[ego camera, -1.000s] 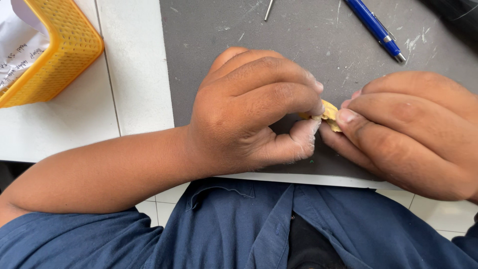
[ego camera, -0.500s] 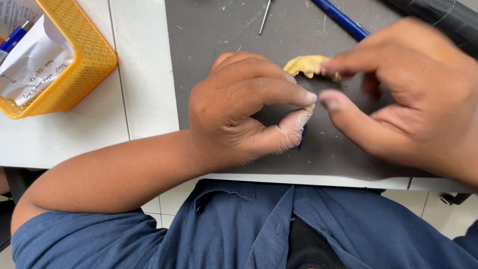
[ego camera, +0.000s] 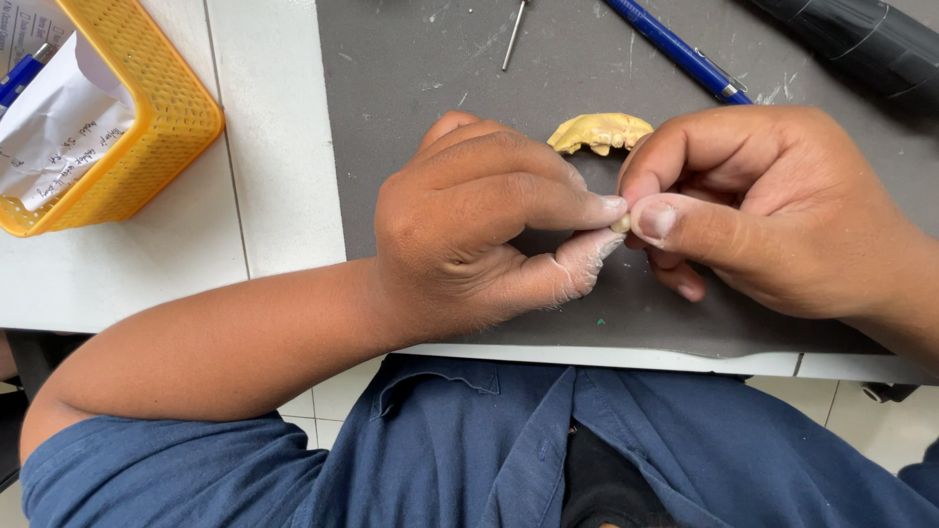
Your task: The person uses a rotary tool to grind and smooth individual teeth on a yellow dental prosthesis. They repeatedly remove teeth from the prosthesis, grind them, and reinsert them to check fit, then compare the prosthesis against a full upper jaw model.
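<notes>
Tooth point(ego camera: 620, 223): tiny, light, stiff, slippery; pinched at fingertips by left hand point(ego camera: 479, 230) and right hand point(ego camera: 773, 210). Cast point(ego camera: 599, 132) beside: brittle.

A tiny pale piece point(ego camera: 619, 224) pinched between both hands' fingers point(ego camera: 587, 207), above the grey mat point(ego camera: 411, 127).

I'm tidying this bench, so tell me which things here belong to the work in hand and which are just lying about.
In use:
- left hand and right hand, pinching a tiny pale piece between fingertips
- yellow dental cast on the grey mat, just behind the hands

Lying about:
- blue pen
- thin metal pin
- black tube
- yellow basket with papers
</notes>
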